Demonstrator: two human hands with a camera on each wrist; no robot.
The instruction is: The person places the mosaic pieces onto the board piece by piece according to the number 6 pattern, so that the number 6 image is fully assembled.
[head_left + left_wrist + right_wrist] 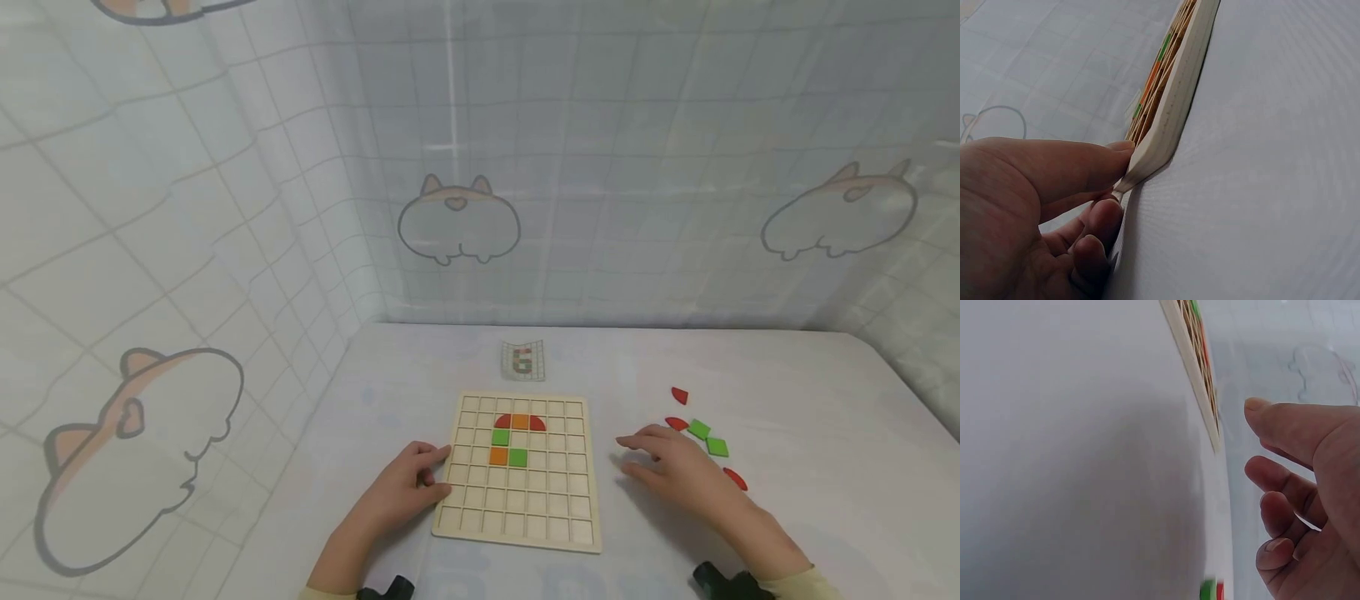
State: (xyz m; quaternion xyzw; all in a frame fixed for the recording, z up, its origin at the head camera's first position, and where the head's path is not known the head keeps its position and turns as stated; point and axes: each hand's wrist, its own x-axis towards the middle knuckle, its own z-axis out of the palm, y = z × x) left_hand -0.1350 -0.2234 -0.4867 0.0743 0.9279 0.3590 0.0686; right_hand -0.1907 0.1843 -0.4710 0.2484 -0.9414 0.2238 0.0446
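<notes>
"What was on the table (847, 417)?"

"A board (536, 500) with lots of little boxes. The left hand (408, 483) touched its left side."

"Were there bits on the board?"

"Yes! An orange square (521, 422) sat between two red bits (503, 422). Just below the left red bit was a green square (500, 437). Under that, one more orange square and one more green square sat side by side."

"Where was the right hand (678, 468)?"

"Near the loose bits, with its fingertips toward the board. Three loose bits were red (679, 395) and two were green (717, 447)."

"Anything else?"

"A small card (522, 361) lay just past the board. The wall (615, 125) had round animals (459, 225) on it."
</notes>
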